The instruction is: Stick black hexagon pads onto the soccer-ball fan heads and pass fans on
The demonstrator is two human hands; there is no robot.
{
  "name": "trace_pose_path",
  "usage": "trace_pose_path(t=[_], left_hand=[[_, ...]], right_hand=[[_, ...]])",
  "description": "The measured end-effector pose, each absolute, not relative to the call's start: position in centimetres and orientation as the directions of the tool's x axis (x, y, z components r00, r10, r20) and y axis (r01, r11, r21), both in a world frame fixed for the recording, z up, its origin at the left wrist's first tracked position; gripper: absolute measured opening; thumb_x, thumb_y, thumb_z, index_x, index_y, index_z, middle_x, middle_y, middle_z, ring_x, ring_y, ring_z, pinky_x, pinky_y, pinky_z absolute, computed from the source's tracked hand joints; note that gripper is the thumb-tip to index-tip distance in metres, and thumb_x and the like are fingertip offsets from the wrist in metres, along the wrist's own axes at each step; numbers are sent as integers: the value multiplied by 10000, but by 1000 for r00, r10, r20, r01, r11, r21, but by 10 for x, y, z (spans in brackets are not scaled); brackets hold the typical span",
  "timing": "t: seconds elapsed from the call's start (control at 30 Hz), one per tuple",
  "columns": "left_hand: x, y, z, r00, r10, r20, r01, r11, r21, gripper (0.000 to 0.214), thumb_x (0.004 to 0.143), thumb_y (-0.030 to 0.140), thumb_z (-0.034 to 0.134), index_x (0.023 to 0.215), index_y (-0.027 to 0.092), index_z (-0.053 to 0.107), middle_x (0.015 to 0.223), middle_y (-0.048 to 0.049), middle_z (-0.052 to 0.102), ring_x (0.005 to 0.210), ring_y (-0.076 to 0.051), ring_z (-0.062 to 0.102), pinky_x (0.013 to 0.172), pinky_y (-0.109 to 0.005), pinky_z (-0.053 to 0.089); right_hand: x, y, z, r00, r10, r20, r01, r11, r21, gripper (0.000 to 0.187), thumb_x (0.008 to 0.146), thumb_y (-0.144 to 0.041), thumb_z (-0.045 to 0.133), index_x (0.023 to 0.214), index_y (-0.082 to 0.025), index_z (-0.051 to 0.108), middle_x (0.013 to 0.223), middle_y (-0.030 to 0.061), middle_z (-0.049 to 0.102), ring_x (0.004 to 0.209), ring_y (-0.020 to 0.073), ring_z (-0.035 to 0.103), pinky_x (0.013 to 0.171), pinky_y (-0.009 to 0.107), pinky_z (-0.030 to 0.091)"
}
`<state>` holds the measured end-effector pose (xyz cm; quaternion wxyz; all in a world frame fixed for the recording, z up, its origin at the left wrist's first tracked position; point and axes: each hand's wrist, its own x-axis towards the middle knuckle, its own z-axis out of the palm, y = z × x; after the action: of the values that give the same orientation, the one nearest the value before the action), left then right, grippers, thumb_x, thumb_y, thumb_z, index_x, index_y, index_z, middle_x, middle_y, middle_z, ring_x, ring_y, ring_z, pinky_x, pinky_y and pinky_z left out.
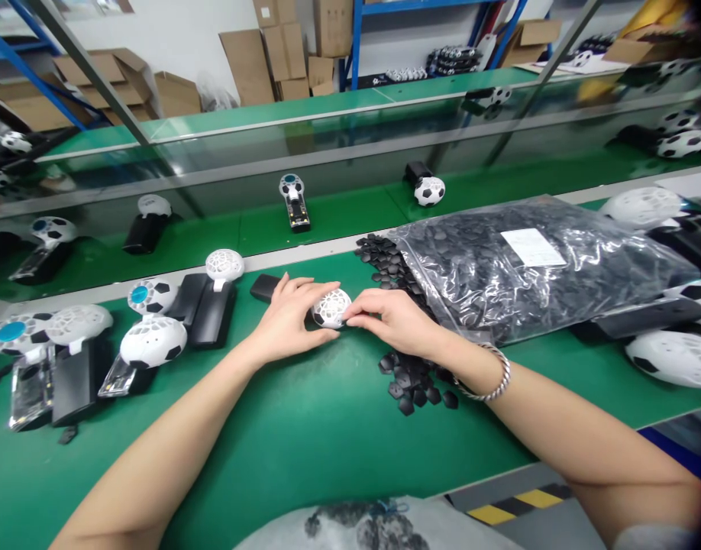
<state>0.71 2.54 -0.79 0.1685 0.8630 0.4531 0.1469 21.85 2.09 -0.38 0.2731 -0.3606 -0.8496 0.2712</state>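
Observation:
Both my hands meet at a small football-shaped fan head [331, 308], white with open lattice holes, on a black handle [264, 287] that lies on the green table. My left hand [287, 317] wraps the handle just below the head. My right hand [388, 317] pinches the right edge of the head with fingertips. A heap of small black pentagon pieces [411, 378] lies under and beside my right wrist, spilling from a large clear plastic bag [528, 267] full of the same pieces.
Several fan units with black handles [207, 302] lie at the left, some with football shells [153, 341]. More shells [671, 357] sit at the right. A green conveyor [350, 218] behind carries units [294, 200]. Cardboard boxes and blue racks stand at the back.

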Motion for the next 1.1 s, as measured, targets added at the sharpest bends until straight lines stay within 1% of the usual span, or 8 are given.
trace_pose_path(t=[0.27,0.43,0.57,0.7,0.8,0.9,0.97,1.1], left_hand=[[14,23,-11,466,873,142,763,-478,434,643,692,567,595,1251,278,464,1226,-22,565,1200,-272,403,1082,-544,103],[17,21,-11,437,882,174,765,-467,444,578,688,449,638,1214,253,500,1146,-34,599,1146,-246,453,1088,-519,123],[20,22,-10,428,885,185,736,-460,496,541,674,396,660,1173,238,524,1102,-26,616,1088,-223,490,1086,-500,151],[20,21,-10,429,879,208,723,-472,504,502,684,355,654,1153,229,527,1101,-22,616,1073,-209,498,1080,-488,177],[20,19,-14,455,864,214,728,-500,469,551,684,405,646,1183,224,498,1136,-45,593,1113,-227,477,1086,-500,164],[19,19,-17,438,871,220,748,-489,447,679,621,511,677,1183,179,492,1166,-93,574,1159,-264,449,1098,-515,129],[18,20,-15,439,876,202,752,-481,451,677,612,506,687,1166,164,500,1178,-107,568,1196,-282,420,1102,-529,96],[10,22,-5,573,817,67,684,-521,511,615,674,326,659,1241,223,445,1304,-82,489,1343,-310,201,1081,-593,28]], right_hand=[[213,22,-12,-643,667,376,478,733,-483,135,870,-202,498,880,-174,630,835,43,651,798,159,554,755,310,406],[212,28,-17,-525,741,418,433,656,-619,151,798,-257,606,911,-163,569,915,68,603,896,176,535,785,313,441],[208,30,-22,-498,817,290,355,497,-792,301,762,-260,634,1030,-182,522,1082,78,566,993,184,532,737,291,485],[208,31,-17,-486,846,220,365,425,-828,280,778,-248,606,1031,-173,512,1053,63,587,940,163,562,690,254,493],[219,37,-8,-453,879,151,624,433,-651,189,825,-302,557,959,-168,568,965,54,622,883,169,576,715,272,474],[237,44,-1,-328,939,106,919,343,-193,189,833,-310,544,866,-146,633,913,105,633,904,248,560,707,328,451],[244,46,-1,-305,950,64,952,305,14,169,823,-270,551,851,-136,651,900,123,639,899,274,559,677,333,442],[246,46,-4,-385,923,-14,922,385,38,167,841,-186,494,859,-182,660,868,76,655,846,227,582,650,295,428]])
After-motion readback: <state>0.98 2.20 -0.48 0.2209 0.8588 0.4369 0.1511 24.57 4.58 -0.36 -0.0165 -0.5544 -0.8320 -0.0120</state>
